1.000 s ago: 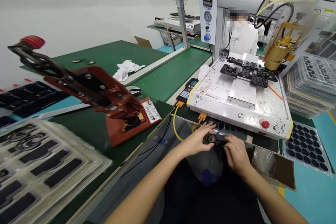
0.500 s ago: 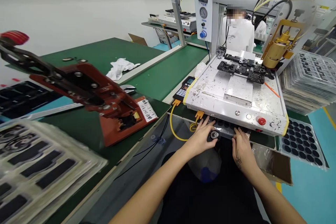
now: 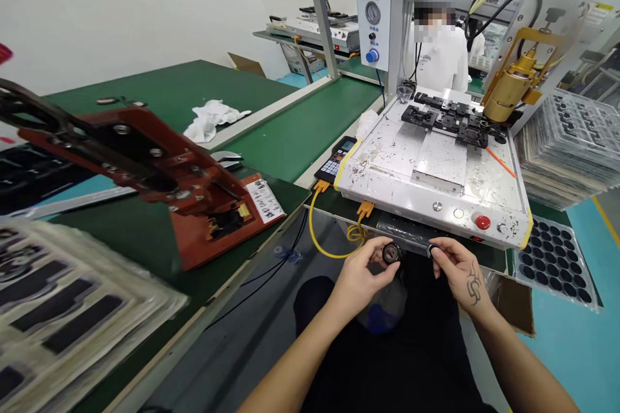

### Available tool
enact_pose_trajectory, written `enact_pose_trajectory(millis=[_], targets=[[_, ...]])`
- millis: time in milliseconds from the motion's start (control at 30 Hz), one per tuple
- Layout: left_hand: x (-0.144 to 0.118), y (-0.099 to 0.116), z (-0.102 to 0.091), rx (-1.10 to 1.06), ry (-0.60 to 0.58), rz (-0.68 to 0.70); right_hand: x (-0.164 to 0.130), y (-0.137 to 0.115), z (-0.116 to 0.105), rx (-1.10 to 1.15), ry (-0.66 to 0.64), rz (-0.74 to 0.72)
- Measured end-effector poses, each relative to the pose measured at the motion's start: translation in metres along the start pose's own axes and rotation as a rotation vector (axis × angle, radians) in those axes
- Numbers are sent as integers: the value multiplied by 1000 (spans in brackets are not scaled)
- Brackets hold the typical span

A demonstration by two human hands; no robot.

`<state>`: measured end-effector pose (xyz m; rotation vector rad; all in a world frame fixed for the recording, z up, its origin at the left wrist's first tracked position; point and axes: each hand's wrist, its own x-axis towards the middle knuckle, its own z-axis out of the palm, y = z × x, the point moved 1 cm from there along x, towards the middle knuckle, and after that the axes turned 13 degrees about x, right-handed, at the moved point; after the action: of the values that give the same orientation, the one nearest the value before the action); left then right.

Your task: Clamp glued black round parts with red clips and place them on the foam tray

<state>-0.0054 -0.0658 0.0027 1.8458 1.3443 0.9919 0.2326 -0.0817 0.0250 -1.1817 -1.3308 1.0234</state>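
Dark piece [image 3: 431,250] in right hand [image 3: 458,274] too small to tell. Red handle [image 3: 4,53] cut off by left edge.

Your held ring [image 3: 391,253]: black | your machine [image 3: 375,161]: white, dark-flecked, yellow-edged | dispenser [image 3: 507,95]: gold | press [image 3: 201,197]: rust-red | tabletop [image 3: 138,226]: dark green | sheet [image 3: 555,262]: clear, rows of black dots

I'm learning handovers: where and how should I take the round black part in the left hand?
The round black part is probably best pinched by its outer rim, coming from the right: the left hand holds it from the left, leaving the right edge exposed, and its circular face is turned toward the camera.
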Motion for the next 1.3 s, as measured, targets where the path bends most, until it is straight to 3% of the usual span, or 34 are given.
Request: enact_pose_trajectory(millis=[133, 267, 500, 767, 1067, 1300], targets=[[-15, 16, -8, -626, -80, -348, 6, -20, 17, 357, -72, 248], [-23, 27, -16, -881, -79, -511, 9, -23, 32, 480, -98, 334], [-36, 42, -28, -977, -61, -561, 7, -22, 35, 528, -168, 403], [-42, 49, -30, -975, -53, -493, 3, -32, 25, 612, -251, 552], [-47, 53, -31, -971, -45, -421, 3, -37, 23, 556, -317, 573], [-48, 54, -31, -983, -45, -439, 5, -40, 24, 394, -390, 470]])
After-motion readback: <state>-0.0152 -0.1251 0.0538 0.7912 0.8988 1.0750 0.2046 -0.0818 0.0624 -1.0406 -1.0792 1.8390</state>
